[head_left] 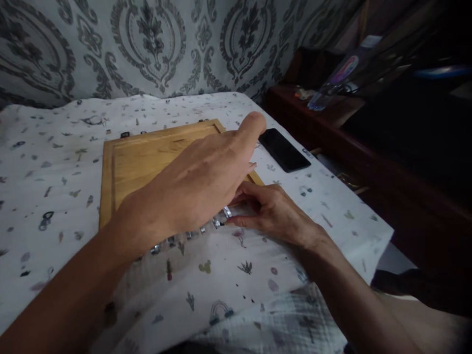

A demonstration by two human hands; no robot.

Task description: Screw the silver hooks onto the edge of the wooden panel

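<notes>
A wooden board (147,162) with a raised rim lies in front of me. Along its near edge runs a row of small shiny silver pieces (202,229), their exact kind unclear. My left hand (195,177) reaches across the board with its back towards me. Its fingers curl down at the far side, with one bent joint raised and one fingertip showing; anything they hold is hidden. At the board's near right corner, my right hand (271,211) has thumb and fingers closed around the end of the silver row, touching the last silver piece (227,212).
A black phone (283,150) lies on the white patterned cloth (55,187), right of the board. Beyond the table's right edge, a plastic bottle (334,78) stands on a dark reddish wooden surface (287,96). A grey patterned curtain (202,44) hangs behind.
</notes>
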